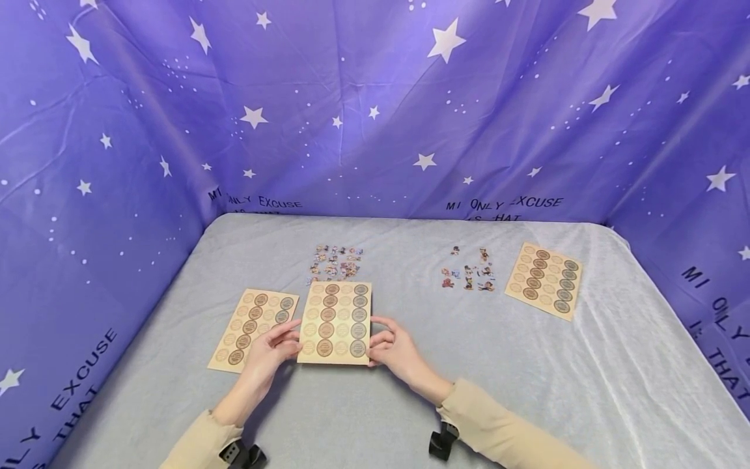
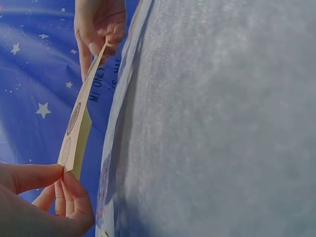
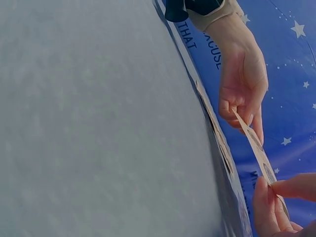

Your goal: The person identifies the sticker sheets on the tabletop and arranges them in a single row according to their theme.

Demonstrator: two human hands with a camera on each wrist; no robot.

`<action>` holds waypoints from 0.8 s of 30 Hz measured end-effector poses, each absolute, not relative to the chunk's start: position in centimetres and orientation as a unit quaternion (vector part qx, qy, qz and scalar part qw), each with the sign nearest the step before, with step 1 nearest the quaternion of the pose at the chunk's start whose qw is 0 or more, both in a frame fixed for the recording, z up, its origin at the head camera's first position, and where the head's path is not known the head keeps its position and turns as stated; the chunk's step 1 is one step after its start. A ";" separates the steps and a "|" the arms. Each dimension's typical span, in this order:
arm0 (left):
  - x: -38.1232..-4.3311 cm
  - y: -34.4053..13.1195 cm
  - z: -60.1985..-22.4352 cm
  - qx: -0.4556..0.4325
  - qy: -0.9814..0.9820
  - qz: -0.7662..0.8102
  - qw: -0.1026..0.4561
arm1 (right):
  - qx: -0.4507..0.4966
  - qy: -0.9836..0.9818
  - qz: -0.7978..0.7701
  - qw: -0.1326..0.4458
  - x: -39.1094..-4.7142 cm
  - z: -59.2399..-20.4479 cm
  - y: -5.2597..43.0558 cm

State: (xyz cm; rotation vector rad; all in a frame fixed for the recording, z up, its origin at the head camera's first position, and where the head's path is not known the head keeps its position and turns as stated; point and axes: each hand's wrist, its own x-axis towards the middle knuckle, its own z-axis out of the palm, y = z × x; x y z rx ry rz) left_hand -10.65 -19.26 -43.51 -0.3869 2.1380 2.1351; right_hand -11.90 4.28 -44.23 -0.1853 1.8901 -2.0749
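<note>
Left hand (image 1: 266, 355): grasping the held sheet (image 1: 335, 324) by the lower half of its left edge, thumb and fingertips pinching it
Right hand (image 1: 404, 355): grasping the held sheet by its right edge, thumb and fingers on it, about level with the left hand
Held sheet: between the two hands, raised off the table (image 1: 586, 371); tan, with four columns of five round seals (image 1: 326, 330), two columns pale, one brown, one grey; a yellowish layer shows behind it in the left wrist view
Left sheet (image 1: 231, 335): on the table, just left of the held sheet, set askew, its lower right part hidden by the left hand
Right sheet (image 1: 545, 280): on the table, well apart from both hands, near the far right corner, also askew
Left figures (image 1: 349, 269): small, many-coloured, in rows just past the held sheet's top edge, too small to make out singly
Right figures (image 1: 469, 283): fewer, spread loosely, between the held sheet and the right sheet
Sleeves (image 1: 504, 426): beige, a black device (image 1: 443, 441) at each wrist
Curtain (image 1: 351, 150): purple, white stars, black lettering, around the table
</note>
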 end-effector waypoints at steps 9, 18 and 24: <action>-10.3 -19.9 -43.6 -0.139 0.703 0.696 0.058 | -0.067 0.657 -0.732 0.169 -11.5 -44.8 3.5; -10.3 -20.5 -44.0 -0.161 0.724 0.666 0.071 | -0.060 0.652 -0.736 0.171 -11.3 -45.1 2.9; -10.2 -21.0 -44.2 -0.160 0.735 0.655 0.074 | -0.060 0.648 -0.739 0.175 -11.1 -45.2 2.5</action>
